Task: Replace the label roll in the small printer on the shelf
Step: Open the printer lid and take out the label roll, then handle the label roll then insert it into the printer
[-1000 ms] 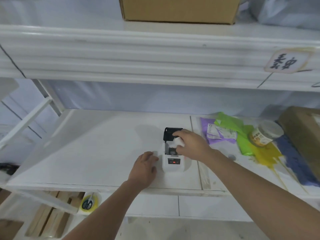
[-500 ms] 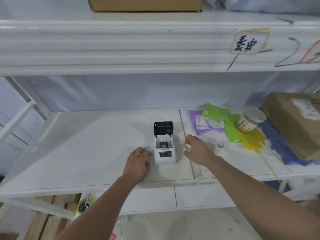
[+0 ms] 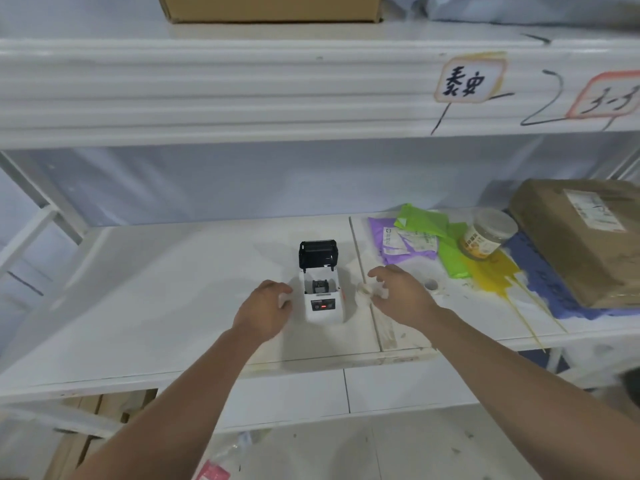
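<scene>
Right hand [image 3: 398, 294] fingers spread over small roll [image 3: 364, 289], not gripping; left hand [image 3: 265, 306] loosely curled beside printer [image 3: 323, 299]. Risk: roll rolling off shelf [image 3: 173, 271] (lid open, bay looks empty).

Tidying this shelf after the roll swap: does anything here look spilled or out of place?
Yes. A jar lies tipped on its side at the right, with a yellow smear spread over the shelf below it, like a spill. The printer merely has its lid up.

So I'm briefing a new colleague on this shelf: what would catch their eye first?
The small white printer at mid-shelf, its black lid flipped up, with the left hand and right hand either side. To the right, bright green and purple bags and a jar over yellow and blue paint stains.
</scene>
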